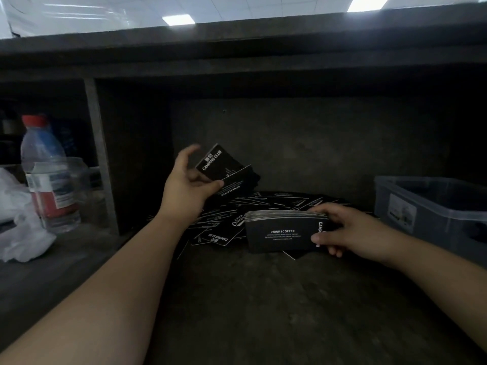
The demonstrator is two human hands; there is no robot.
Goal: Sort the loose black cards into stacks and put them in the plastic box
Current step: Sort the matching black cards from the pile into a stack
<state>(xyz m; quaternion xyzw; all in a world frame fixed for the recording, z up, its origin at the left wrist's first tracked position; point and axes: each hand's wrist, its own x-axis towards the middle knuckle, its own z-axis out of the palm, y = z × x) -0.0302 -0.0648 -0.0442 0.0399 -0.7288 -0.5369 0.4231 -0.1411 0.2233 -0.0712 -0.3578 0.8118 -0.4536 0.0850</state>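
On the dark table (263,299), right hand (340,230) grips a thick black card stack (279,233), left hand (184,185) pinches a few cards (218,164), loose heap (263,201) unsorted, grey plastic box (421,206) seemingly unfilled.

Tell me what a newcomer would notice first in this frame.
The eye lands on the two hands at mid-frame: the left hand holds a few black cards raised above the loose pile, while the right hand grips a thick stack at the pile's near edge. The grey plastic box sits at the far right, a water bottle at the left.
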